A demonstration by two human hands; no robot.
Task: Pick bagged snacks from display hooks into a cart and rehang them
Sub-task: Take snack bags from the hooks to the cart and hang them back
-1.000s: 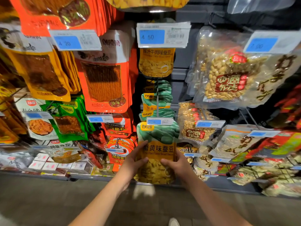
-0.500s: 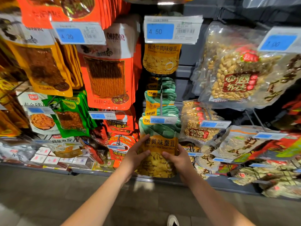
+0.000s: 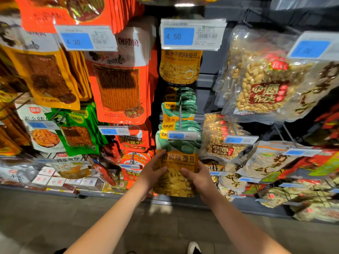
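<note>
Gripping broad bean bag (image 3: 177,173) at 9 and 3 o'clock edges: left hand (image 3: 153,174), right hand (image 3: 197,177), fingers curled round it. Light, crinkly, slippery; judged best held by edges.

The bean bag (image 3: 177,167) is green with leaf shapes on top, yellow-orange below with dark characters. Price tags (image 3: 178,36) are white with blue panels. The strip packs (image 3: 119,88) are orange-red; the peanut bags (image 3: 260,85) are clear with red labels.
</note>
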